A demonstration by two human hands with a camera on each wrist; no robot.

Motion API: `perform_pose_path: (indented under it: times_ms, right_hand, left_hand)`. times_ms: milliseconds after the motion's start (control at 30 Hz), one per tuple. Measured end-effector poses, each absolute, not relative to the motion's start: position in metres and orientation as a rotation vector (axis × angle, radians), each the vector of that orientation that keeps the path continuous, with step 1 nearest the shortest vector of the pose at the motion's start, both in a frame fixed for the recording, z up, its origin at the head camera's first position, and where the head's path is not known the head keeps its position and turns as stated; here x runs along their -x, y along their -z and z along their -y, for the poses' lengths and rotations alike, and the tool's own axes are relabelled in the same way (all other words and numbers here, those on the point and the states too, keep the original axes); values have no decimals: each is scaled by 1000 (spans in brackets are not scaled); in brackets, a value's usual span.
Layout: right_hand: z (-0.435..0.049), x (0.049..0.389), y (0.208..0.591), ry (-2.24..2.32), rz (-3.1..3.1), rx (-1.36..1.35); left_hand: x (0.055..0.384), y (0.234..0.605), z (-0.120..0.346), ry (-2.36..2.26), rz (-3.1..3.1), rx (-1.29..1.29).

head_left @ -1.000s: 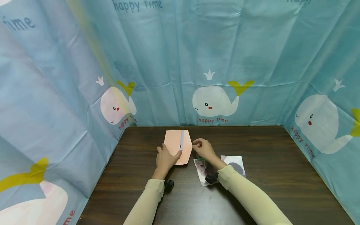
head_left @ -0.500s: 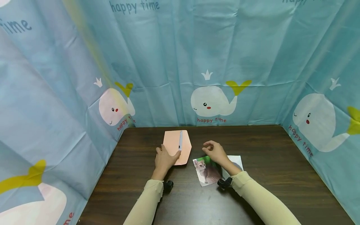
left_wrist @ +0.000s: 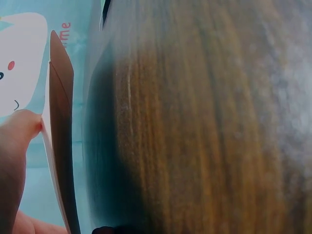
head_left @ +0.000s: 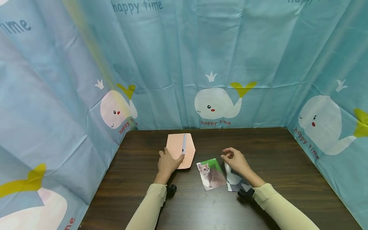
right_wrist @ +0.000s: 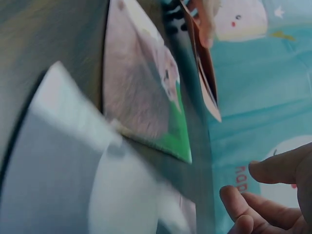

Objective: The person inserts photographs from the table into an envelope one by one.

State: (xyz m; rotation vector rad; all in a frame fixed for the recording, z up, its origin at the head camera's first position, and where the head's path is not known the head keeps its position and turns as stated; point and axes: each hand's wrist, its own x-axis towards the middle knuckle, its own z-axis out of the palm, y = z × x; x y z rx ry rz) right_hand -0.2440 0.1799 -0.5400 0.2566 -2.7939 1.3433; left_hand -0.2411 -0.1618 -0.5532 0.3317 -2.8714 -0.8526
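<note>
I reference the kitten photo (head_left: 212, 178) on the dark table (head_left: 198, 210). Left of and beyond it, I see the left hand (head_left: 167, 163) gripping the peach envelope (head_left: 174, 142) between thumb and fingers (a pale strip (head_left: 184, 143) shows on its face). To its right, the right hand (head_left: 237, 159) hangs above the grey-and-white photo (head_left: 233, 180), fingers loosely bent, thumb gap narrow.

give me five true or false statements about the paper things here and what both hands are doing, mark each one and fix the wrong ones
1. The left hand grips the peach envelope. True.
2. In the head view, the kitten photo lies between the peach envelope and the grey-and-white photo. True.
3. The right hand holds the kitten photo. False: the right hand holds nothing.
4. The peach envelope shows only peach paper. False: a blue-grey strip shows on it.
5. The kitten photo's background is all red. False: part is green.
</note>
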Motion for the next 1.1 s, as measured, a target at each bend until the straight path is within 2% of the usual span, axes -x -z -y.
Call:
perform_pose_path:
  times_ms: [533,1100]
  right_hand:
    - [-228,210,541,-1172,2842,-138]
    - [-249,171,545,-848,3009,-20]
  left_hand:
    - [241,553,161,852,2880,-340]
    - [241,552,160,862,2889,-337]
